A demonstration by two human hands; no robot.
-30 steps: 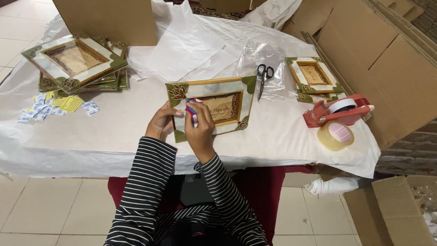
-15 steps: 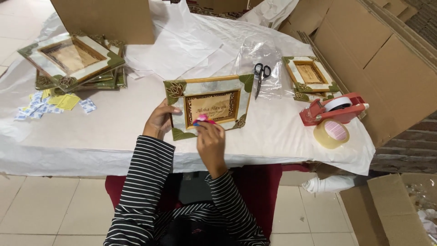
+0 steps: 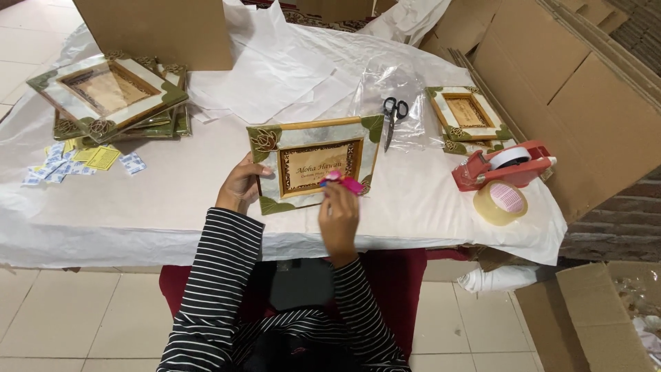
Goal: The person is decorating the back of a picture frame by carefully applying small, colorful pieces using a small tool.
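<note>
Since one second ago, the right hand (image 3: pixel 339 215) has slid from the left side of the picture frame (image 3: pixel 313 162) to its bottom edge, and the frame now lies turned a little more level on the desk (image 3: pixel 172 200). Right fingers are closed on a small pink object (image 3: pixel 344 183), touching the frame at 6 o'clock. At 9 o'clock of the frame, the left hand (image 3: pixel 239 184) is clamped on its left edge. Black scissors (image 3: pixel 392 118) lie at 1 o'clock, just beside the frame. A red tape dispenser (image 3: pixel 506 167) and a tape roll (image 3: pixel 500 202) rest at 3 o'clock, well apart. A stack of frames (image 3: pixel 110 96) sits at 10 o'clock.
</note>
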